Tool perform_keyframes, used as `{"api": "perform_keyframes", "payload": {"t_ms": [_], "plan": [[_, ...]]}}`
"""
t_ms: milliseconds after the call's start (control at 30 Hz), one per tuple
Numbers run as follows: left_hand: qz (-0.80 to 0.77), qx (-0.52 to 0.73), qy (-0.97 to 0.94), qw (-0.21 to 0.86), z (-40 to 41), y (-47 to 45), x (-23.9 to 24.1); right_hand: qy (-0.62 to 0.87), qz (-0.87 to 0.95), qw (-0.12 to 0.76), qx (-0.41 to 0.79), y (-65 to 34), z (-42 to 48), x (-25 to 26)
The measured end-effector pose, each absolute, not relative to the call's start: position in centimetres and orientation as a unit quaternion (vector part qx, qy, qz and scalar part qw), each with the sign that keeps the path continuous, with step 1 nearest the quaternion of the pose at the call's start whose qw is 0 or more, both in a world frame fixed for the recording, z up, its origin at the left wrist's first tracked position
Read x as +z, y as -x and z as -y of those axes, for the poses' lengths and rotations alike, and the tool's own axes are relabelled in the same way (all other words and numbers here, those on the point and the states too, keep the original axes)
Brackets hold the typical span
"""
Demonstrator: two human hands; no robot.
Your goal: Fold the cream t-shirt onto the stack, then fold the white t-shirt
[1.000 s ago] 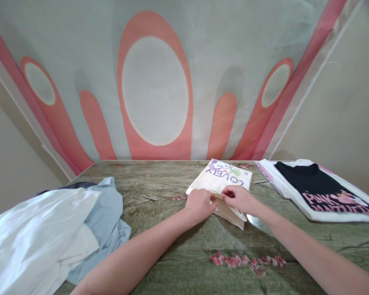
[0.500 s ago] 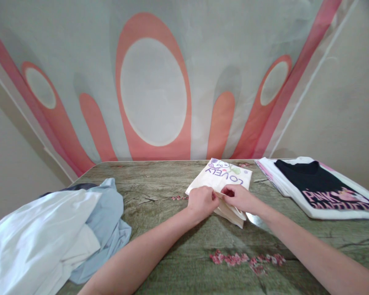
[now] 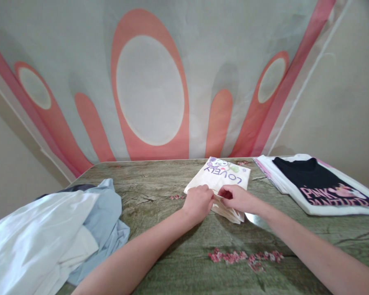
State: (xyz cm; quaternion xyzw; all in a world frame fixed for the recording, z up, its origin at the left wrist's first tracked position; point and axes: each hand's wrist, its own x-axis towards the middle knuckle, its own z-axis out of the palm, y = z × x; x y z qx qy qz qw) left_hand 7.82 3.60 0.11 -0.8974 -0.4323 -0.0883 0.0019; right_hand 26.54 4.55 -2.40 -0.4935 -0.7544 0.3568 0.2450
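Note:
A cream cloth item [image 3: 223, 176] lies on the table in front of me, printed with purple "LOVELY" lettering and a cartoon figure. Its near part is gathered in folds [image 3: 230, 214] under my fingers; whether it is a bag or a garment I cannot tell. My left hand [image 3: 199, 203] is closed on the left of this near edge, knuckles up, fingertips partly hidden. Close beside it, my right hand [image 3: 237, 198] pinches the same edge between thumb and fingers. The printed part rests flat beyond both hands.
At the left is a loose heap of clothes, with a white cloth [image 3: 39, 233] over a light blue one [image 3: 106, 221]. Folded shirts, a black printed one [image 3: 318, 178] uppermost, lie at the right. The wood-patterned table [image 3: 160, 250] ends at a patterned backdrop [image 3: 199, 102].
The near folds of the cream cloth have bunched closer together and shifted slightly beneath my hands. Both hands stay on its edge. The whole view has moved a little.

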Motion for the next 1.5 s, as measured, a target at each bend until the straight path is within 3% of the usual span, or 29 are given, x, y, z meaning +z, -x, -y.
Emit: {"api": "perform_keyframes", "payload": {"t_ms": [233,567,967,1267,1500], "plan": [[0.296,-0.005,0.954,0.038,-2.3,-8.4,0.5,0.507,0.734,0.256,0.373,-26.5,-4.7,-2.7],[0.323,0.038,0.945,0.041,-0.9,-8.4,0.5,0.492,0.719,0.279,0.404,-26.7,-4.8,-2.8],[0.299,0.078,0.951,0.021,-0.8,-7.0,2.9,0.42,0.81,0.168,0.374,-27.0,-3.6,-0.2],[0.252,0.015,0.968,0.008,-3.7,-6.4,2.3,0.382,0.8,0.125,0.446,-28.2,-3.5,-0.3],[0.245,-0.045,0.968,-0.02,-4.8,-5.4,2.8,0.379,0.835,0.082,0.389,-28.2,-3.6,0.0]]}}
